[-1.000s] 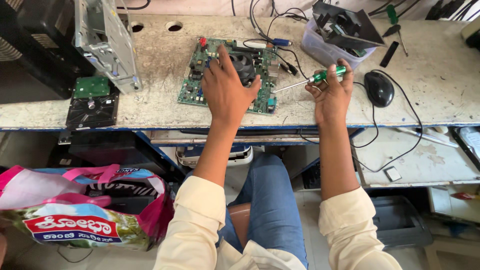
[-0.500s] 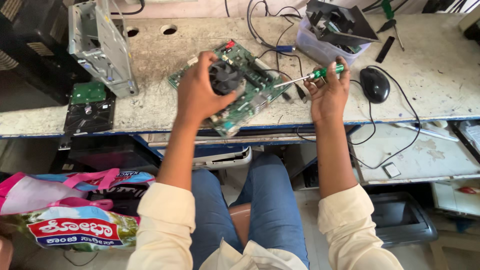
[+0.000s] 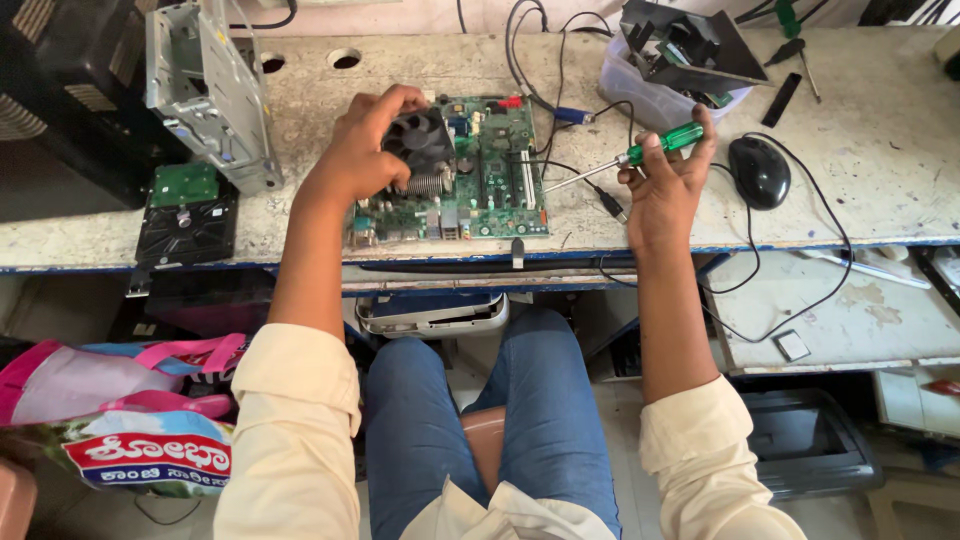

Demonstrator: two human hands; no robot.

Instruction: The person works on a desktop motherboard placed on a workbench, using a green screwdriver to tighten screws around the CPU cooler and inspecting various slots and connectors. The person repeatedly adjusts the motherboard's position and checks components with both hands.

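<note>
A green computer motherboard (image 3: 480,190) lies flat on the worn workbench (image 3: 420,70), near its front edge. A black cooling fan on a finned heatsink (image 3: 425,150) sits on the board's left part. My left hand (image 3: 360,150) grips that fan and heatsink from the left side. My right hand (image 3: 665,185) is to the right of the board and holds a screwdriver with a green handle (image 3: 640,155). Its metal shaft points left and down toward the board's right edge.
A metal drive cage (image 3: 205,90) and a hard drive (image 3: 185,210) stand at the left. A plastic tub of parts (image 3: 670,75), a black mouse (image 3: 758,170) and several cables lie at the right. A colourful bag (image 3: 120,420) sits below left.
My left hand has turned the motherboard from a tilted position to lie square and flat on the bench. The right hand kept the screwdriver and stayed about where it was.
</note>
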